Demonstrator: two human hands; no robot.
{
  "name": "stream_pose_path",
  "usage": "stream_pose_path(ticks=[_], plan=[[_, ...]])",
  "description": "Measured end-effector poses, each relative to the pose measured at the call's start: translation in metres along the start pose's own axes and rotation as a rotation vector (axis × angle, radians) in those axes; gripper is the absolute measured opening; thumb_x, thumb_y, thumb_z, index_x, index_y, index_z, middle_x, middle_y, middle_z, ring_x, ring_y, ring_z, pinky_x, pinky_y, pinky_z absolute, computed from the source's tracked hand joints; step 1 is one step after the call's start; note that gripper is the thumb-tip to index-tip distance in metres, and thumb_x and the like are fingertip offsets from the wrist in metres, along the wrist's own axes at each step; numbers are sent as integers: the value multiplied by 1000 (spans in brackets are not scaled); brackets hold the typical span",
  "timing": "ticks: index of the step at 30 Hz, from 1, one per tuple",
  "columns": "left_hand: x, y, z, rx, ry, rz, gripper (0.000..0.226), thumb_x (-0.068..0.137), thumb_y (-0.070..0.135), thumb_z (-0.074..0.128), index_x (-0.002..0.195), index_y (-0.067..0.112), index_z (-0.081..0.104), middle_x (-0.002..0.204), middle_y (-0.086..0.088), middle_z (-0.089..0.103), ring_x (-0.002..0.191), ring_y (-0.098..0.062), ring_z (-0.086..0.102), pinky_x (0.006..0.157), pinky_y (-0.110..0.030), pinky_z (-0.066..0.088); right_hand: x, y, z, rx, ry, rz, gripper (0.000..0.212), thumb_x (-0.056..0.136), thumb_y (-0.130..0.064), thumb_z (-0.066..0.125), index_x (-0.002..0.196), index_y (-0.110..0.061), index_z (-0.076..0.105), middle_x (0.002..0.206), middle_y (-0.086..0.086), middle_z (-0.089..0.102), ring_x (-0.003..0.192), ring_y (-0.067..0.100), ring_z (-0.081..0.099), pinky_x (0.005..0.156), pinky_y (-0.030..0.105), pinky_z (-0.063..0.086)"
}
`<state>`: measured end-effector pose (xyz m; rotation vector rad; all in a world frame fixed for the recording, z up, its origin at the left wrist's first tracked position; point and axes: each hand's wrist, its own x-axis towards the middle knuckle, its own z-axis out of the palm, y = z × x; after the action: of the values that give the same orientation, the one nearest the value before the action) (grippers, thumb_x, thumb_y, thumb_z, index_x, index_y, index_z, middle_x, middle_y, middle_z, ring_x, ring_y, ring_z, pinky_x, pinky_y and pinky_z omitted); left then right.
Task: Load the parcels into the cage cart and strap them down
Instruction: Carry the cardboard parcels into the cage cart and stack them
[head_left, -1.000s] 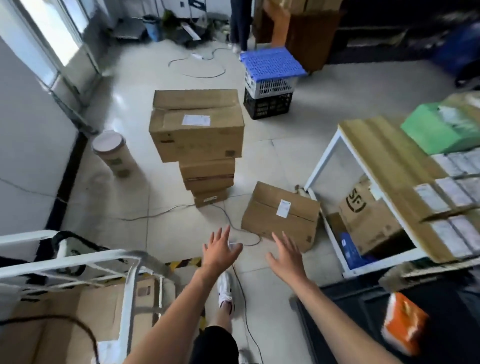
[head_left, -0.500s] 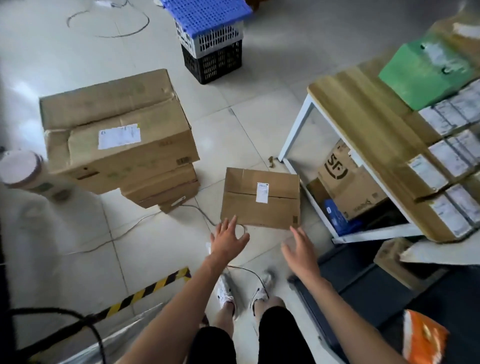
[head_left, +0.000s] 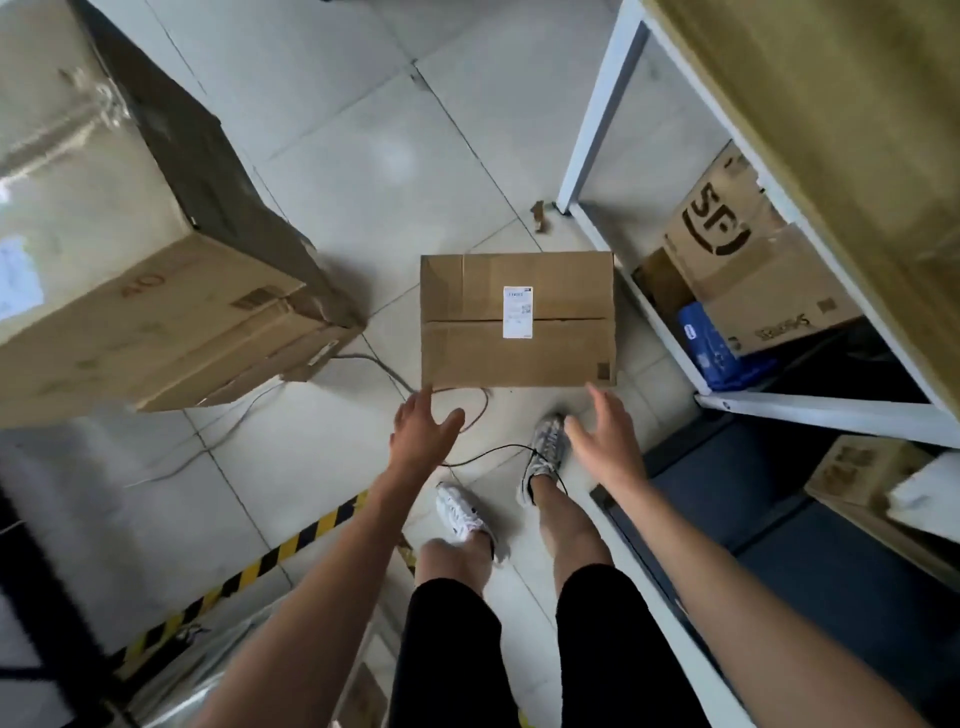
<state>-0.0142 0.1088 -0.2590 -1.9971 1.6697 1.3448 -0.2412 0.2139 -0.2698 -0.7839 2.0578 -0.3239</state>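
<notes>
On the tiled floor ahead of the person's feet, a flat cardboard parcel (head_left: 517, 322) is lying with its white label facing up, between a stack of larger boxes (head_left: 156, 312) on the left and a white-framed table (head_left: 587, 130) on the right. Both hands are hovering at its near edge: the left hand (head_left: 421, 431) is sitting by the near-left corner and the right hand (head_left: 605, 436) by the near-right corner, each with fingers spread loose and gripping nothing; whether the fingertips are touching the cardboard is unclear. A printed carton (head_left: 737, 270) is sitting under the table. Yellow-and-black tape (head_left: 270, 566) is running across the near-left floor.
</notes>
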Motion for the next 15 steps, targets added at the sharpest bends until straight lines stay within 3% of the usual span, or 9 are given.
stream_pose_path(ticks=[5, 8, 15], plan=[[87, 7, 34, -118, 26, 14, 80, 82, 46, 61, 152, 14, 38, 153, -11, 44, 141, -29, 39, 116, -46, 32, 89, 24, 25, -29, -46, -9, 66, 94, -27, 59, 153, -10, 34, 155, 11, 38, 142, 29, 34, 117, 42, 30], [148, -9, 65, -97, 12, -3, 71, 93, 35, 64, 153, 11, 34, 156, -13, 38, 145, -29, 33, 120, -41, 26, 137, 43, 60, 97, -29, 75, 68, 86, -35, 58, 148, -11, 40, 148, 13, 46, 136, 28, 43, 113, 41, 37], [292, -73, 125, 4, -35, -108, 77, 93, 40, 63, 157, 16, 26, 158, -17, 34, 145, -33, 32, 117, -42, 27, 228, 115, 131, 225, 11, 229, 48, 87, -11, 63, 133, -11, 50, 124, 0, 59, 114, 20, 58, 89, 22, 40]])
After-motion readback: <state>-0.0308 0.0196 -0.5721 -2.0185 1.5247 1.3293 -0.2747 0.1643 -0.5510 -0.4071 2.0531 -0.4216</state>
